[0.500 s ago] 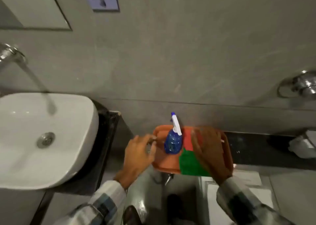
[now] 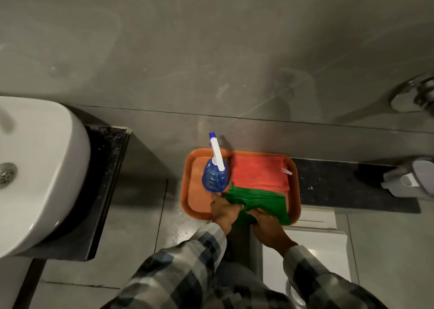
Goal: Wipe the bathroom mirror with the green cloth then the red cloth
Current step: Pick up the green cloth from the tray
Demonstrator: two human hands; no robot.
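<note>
Green cloth (image 2: 260,200) on orange tray (image 2: 195,200), near edge pinched by both hands: left (image 2: 224,211), right (image 2: 267,226).

The tray (image 2: 185,186) is crowded: the spray bottle (image 2: 215,176) stands just left of the cloths, the wall (image 2: 211,62) close behind (only its near-left floor lies bare).

A: What's the person wearing?

B: Long-sleeved check shirt. Left sleeve (image 2: 187,261) and right sleeve (image 2: 324,278) share one pattern: dark navy or black bands crossing pale grey-white squares, some blue squares mixed in.

A: Cuffs?

B: Full length, ending at the wrists. Left cuff looks lighter, mostly white and grey. Left hand (image 2: 224,211) and right hand (image 2: 267,228) are bare. Can't make out rings or a watch.
</note>
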